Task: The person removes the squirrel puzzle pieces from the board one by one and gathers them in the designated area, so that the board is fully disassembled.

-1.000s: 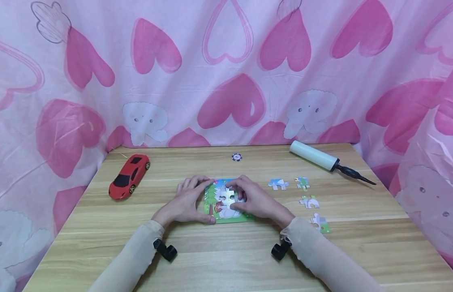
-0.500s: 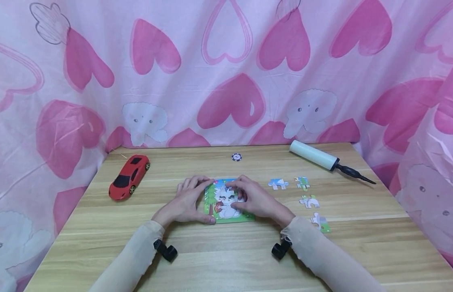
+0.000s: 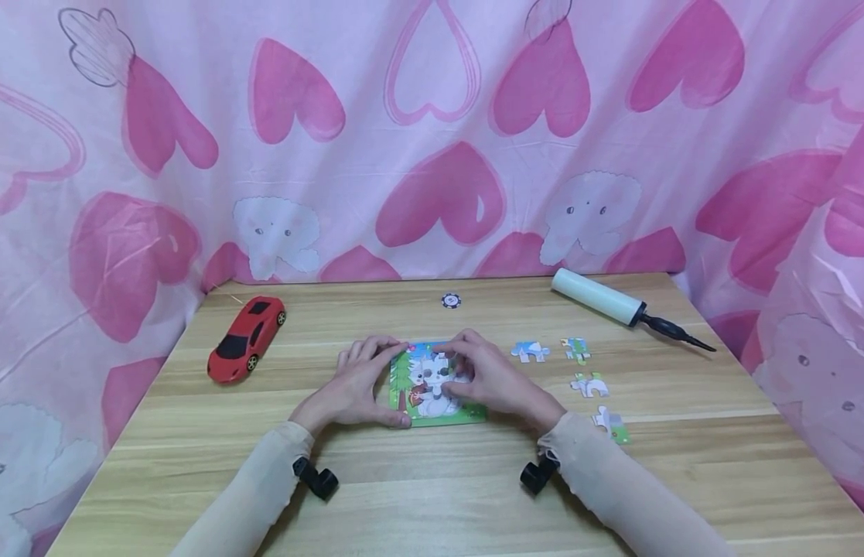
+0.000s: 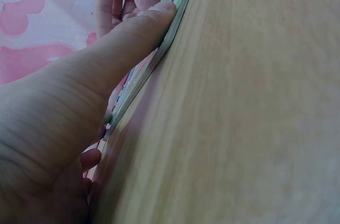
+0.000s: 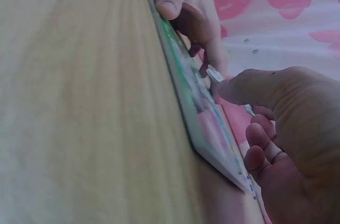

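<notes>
Near the middle of the desk [image 3: 195, 433], close to the person's edge, lies a small jigsaw puzzle board [image 3: 432, 402], a flat card tray with a green border and a cartoon white animal on it. The left hand [image 3: 355, 387] steadies its left edge, thumb laid along the front rim and fingers curled over the far corner. The right hand [image 3: 490, 379] pinches a white puzzle piece [image 3: 442, 370] between thumb and fingertips and holds it over the picture's middle; the step in hand looks like seating that piece, which would call for lining up its tabs and pressing it flat. Four loose pieces [image 3: 590, 384] of thin, knobbed card lie just right of the board. Farther out sit a glossy red toy car [image 3: 245, 337] to the left, a small round chip [image 3: 451, 300] behind, and a smooth white cylindrical pump [image 3: 599, 296] with a black nozzle at the back right, all on pale wood-grain laminate.
</notes>
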Motion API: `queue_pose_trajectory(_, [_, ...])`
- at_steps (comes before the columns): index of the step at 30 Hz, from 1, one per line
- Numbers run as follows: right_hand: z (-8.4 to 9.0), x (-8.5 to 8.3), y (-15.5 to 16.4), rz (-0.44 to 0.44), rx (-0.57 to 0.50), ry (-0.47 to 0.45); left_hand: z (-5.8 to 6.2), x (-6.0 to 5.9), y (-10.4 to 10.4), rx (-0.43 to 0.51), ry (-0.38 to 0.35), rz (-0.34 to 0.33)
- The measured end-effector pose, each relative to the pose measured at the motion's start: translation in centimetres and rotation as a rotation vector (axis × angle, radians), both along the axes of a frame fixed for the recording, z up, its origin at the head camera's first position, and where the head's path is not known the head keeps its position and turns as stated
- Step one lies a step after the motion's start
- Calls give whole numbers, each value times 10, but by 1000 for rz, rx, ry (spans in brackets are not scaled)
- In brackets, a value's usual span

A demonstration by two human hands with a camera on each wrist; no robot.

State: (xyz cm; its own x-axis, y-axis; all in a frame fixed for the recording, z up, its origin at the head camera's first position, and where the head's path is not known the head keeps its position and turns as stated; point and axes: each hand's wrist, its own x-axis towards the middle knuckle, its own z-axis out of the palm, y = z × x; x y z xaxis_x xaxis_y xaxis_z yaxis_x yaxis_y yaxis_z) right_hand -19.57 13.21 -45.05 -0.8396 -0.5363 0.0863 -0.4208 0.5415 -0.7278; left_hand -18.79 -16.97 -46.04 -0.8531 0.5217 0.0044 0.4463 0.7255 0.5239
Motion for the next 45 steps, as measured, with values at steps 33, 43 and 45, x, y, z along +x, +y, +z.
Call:
queue_pose_trajectory(33, [65, -14, 64, -92, -100, 159, 2, 2, 1, 4, 0, 4])
queue_pose_trajectory(43, [60, -9, 101, -101, -65, 179, -1, 1, 1, 0, 8, 3])
queue_pose_trajectory(45, [58, -6, 109, -99, -60, 189, -1, 1, 0, 1, 10, 5])
